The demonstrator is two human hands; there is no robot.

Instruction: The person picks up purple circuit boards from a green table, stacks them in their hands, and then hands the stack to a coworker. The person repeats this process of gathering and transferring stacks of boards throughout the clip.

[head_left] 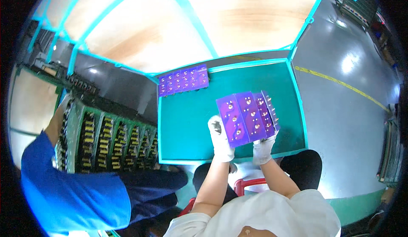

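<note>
At the bottom centre, below the red stool, the wearer's white shirt fills the frame edge. Just above, right of centre, the gloved left hand is closed on the left edge of the purple board, and the gloved right hand grips its lower right corner; its fingertips are partly hidden. The board is held above the green tabletop. Its right-hand strip stands at an angle to the wider sections, so work on it looks under way, not finished; whether any section is fully separated, I cannot tell. Farther off, at the table's upper left corner, a purple panel in several sections sits out of hand; whether it is done or waiting is unclear.
</note>
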